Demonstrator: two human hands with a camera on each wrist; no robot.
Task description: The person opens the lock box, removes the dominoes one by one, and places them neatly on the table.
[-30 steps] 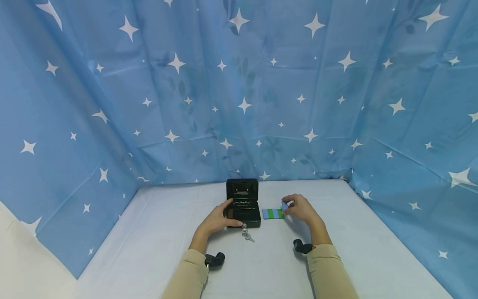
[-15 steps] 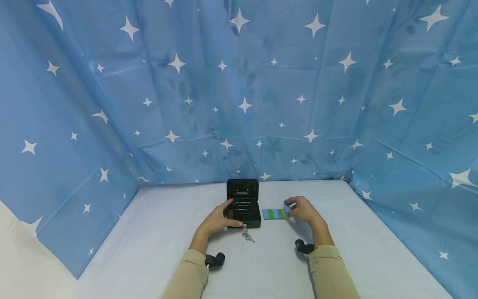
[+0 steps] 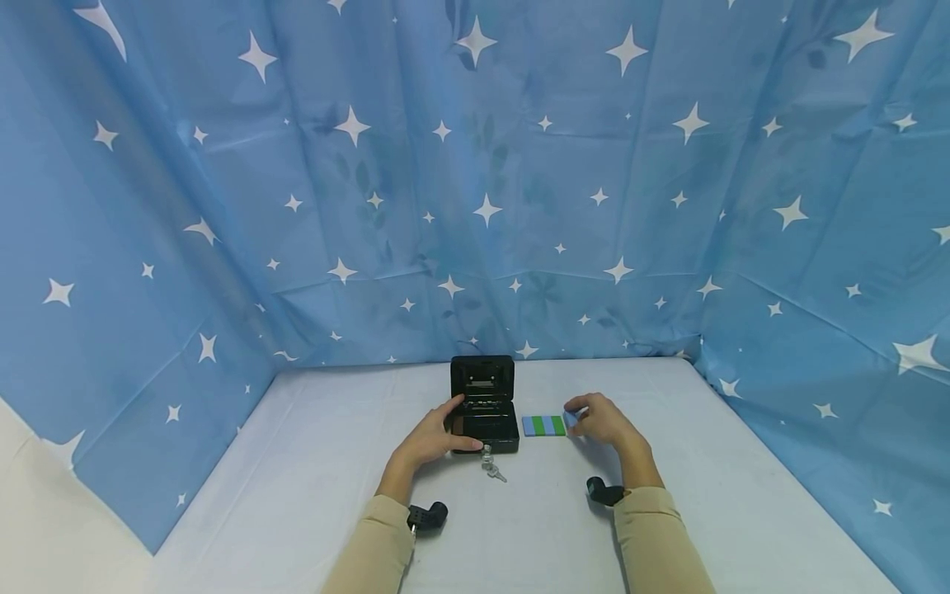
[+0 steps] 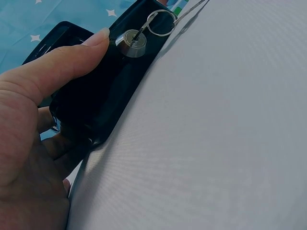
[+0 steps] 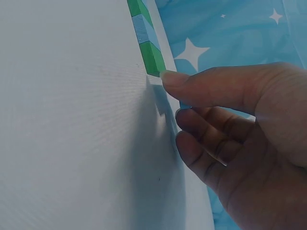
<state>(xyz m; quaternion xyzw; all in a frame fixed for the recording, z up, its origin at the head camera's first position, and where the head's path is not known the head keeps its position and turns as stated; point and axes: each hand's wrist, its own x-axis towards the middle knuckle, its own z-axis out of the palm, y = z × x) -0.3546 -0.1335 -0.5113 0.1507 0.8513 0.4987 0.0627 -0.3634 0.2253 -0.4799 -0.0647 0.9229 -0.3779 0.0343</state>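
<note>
A black cash box stands with its lid up on the white table. My left hand grips its left side, the thumb along the front edge beside the lock. A key with a ring sits in that lock, and another key hangs onto the table. Right of the box lies a row of blue and green blocks. My right hand pinches a blue block between thumb and fingers at the row's right end, the thumb tip close to the last green block.
A white cloth covers the table. A blue curtain with white stars hangs behind it and along both sides. Each wrist wears a small black camera, such as the left one.
The right hand has shifted slightly right and toward me with the blue block, which was raised and tilted over the row's end and is now lower beside it. The left hand has not moved.
</note>
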